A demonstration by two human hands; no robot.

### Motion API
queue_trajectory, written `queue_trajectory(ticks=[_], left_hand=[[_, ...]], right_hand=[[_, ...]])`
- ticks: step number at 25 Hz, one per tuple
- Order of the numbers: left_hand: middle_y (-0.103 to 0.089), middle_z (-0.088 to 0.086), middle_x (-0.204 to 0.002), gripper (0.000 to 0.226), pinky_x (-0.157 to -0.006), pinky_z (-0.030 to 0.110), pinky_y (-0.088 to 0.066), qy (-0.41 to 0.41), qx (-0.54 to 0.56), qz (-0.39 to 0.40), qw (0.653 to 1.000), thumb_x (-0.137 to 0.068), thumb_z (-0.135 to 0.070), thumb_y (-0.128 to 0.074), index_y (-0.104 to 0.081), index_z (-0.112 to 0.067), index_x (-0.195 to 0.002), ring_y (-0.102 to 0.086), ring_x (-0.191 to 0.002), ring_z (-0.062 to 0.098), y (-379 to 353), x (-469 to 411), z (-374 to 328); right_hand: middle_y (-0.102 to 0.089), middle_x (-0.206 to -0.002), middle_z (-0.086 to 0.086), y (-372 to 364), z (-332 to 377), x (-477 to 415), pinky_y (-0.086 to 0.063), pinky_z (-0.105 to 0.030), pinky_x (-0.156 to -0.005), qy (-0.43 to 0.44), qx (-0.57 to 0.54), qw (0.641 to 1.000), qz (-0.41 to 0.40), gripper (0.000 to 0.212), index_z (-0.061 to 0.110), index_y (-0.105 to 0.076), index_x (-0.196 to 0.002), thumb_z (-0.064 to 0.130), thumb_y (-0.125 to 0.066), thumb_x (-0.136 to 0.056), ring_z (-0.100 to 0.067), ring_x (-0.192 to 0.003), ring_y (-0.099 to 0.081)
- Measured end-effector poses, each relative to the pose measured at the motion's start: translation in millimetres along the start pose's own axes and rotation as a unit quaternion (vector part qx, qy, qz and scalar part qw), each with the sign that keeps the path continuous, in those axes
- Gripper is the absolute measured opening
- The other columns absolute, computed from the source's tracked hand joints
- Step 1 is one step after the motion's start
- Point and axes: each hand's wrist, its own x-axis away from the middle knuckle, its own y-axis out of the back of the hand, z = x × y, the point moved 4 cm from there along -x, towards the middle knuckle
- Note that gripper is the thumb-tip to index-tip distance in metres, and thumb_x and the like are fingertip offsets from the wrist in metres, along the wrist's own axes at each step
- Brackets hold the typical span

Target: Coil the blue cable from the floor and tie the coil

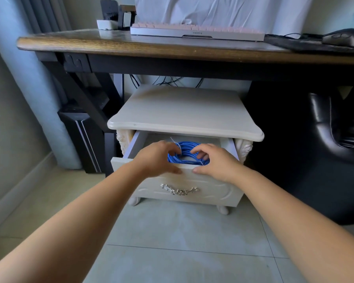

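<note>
The blue cable [187, 149] lies as a coil inside the open drawer [151, 167] of a white nightstand. A thin white tie sticks out of the coil at its far left. My left hand [157, 158] reaches over the drawer front, fingers curled onto the coil's left side and thumb lying along the drawer's top edge. On the coil's right side my right hand [215, 162] does the same, its fingers hooked over the strands and its thumb on the drawer edge. The near part of the coil is hidden behind the drawer front.
The white nightstand [184, 111] stands under a dark wooden desk [131, 44] that carries a keyboard [196, 30] and a mouse [343, 37]. A black chair [335, 129] is at the right and a black speaker [80, 137] at the left. Pale floor tiles [182, 242] lie below.
</note>
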Motion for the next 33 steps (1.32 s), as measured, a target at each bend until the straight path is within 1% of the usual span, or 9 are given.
queue_trajectory(ticks=[3,6,9,12,16,19,25,30,33], left_hand=[[-0.053,-0.002,-0.096,0.033,-0.069,0.032,-0.041,-0.014,-0.122,-0.155,0.98,-0.081,-0.042,-0.072,-0.056,-0.02,-0.098,-0.052,-0.09,0.02,-8,5,-5],[-0.057,-0.002,-0.085,0.021,-0.063,0.031,-0.035,-0.012,-0.166,-0.202,0.965,-0.09,-0.039,-0.056,-0.058,-0.018,-0.087,-0.057,-0.086,0.023,-24,3,-3],[-0.062,0.0,-0.099,0.024,-0.073,0.033,-0.038,-0.027,-0.164,-0.187,0.968,-0.09,-0.035,-0.054,-0.066,-0.019,-0.103,-0.057,-0.096,0.025,-37,-5,13],[-0.056,0.003,-0.122,0.037,-0.085,0.037,-0.038,-0.032,-0.175,-0.175,0.968,-0.089,-0.032,-0.055,-0.06,-0.021,-0.124,-0.051,-0.111,0.027,-46,-14,26],[-0.035,0.003,-0.147,0.056,-0.104,0.038,-0.031,-0.023,-0.185,-0.136,0.973,-0.09,-0.033,-0.054,-0.039,-0.023,-0.143,-0.034,-0.134,0.025,-53,-33,36],[-0.01,0.007,-0.162,0.065,-0.118,0.044,-0.019,-0.012,-0.198,-0.08,0.977,-0.093,-0.032,-0.05,-0.023,-0.022,-0.152,-0.01,-0.149,0.025,-61,-51,40],[0.029,0.01,-0.158,0.077,-0.12,0.052,-0.005,0.009,-0.236,-0.005,0.972,-0.093,-0.028,-0.045,0.0,-0.025,-0.155,0.016,-0.149,0.025,-86,-61,46],[0.023,0.008,-0.161,0.077,-0.12,0.052,-0.008,0.022,-0.214,0.018,0.976,-0.091,-0.031,-0.05,-0.007,-0.027,-0.155,0.014,-0.15,0.024,-77,-55,40],[0.005,0.008,-0.164,0.068,-0.119,0.05,-0.018,0.009,-0.174,0.009,0.985,-0.094,-0.035,-0.051,-0.019,-0.025,-0.154,-0.002,-0.151,0.024,-60,-51,21]], right_hand=[[-0.05,-0.091,0.005,-2,10,0,-0.038,-0.033,-0.071,0.009,0.17,0.978,-0.117,0.022,0.022,-0.045,-0.092,0.03,-0.066,-0.087,-0.02,-0.087,-0.049],[-0.054,-0.08,-0.001,-17,11,-2,-0.035,-0.032,-0.063,-0.007,0.24,0.959,-0.149,0.012,0.018,-0.042,-0.084,0.024,-0.047,-0.093,-0.03,-0.082,-0.058],[-0.064,-0.095,-0.006,-28,2,-11,-0.032,-0.032,-0.066,-0.022,0.258,0.949,-0.18,0.021,0.014,-0.058,-0.091,0.028,-0.043,-0.096,-0.029,-0.095,-0.059],[-0.059,-0.115,-0.008,-43,-15,-23,-0.04,-0.038,-0.087,-0.022,0.285,0.944,-0.164,0.032,0.014,-0.062,-0.115,0.032,-0.045,-0.095,-0.028,-0.112,-0.049],[-0.044,-0.135,-0.01,-50,-32,-41,-0.032,-0.04,-0.104,-0.033,0.278,0.95,-0.141,0.045,0.018,-0.049,-0.137,0.029,-0.049,-0.093,-0.031,-0.127,-0.038],[-0.026,-0.152,-0.01,-50,-42,-56,-0.021,-0.042,-0.116,-0.042,0.269,0.956,-0.109,0.06,0.022,-0.031,-0.149,0.029,-0.05,-0.094,-0.032,-0.144,-0.018],[-0.008,-0.16,-0.008,-64,-47,-65,-0.005,-0.045,-0.122,-0.049,0.254,0.962,-0.092,0.071,0.027,-0.014,-0.155,0.029,-0.05,-0.094,-0.031,-0.15,0.004],[0.011,-0.164,-0.001,-64,-53,-55,-0.008,-0.048,-0.122,-0.059,0.221,0.973,-0.037,0.074,0.031,-0.009,-0.155,0.028,-0.05,-0.094,-0.026,-0.151,0.01],[-0.001,-0.165,-0.008,-48,-59,-58,-0.02,-0.046,-0.119,-0.121,0.167,0.978,-0.012,0.065,0.027,-0.022,-0.154,0.038,-0.049,-0.096,-0.027,-0.151,-0.005]])
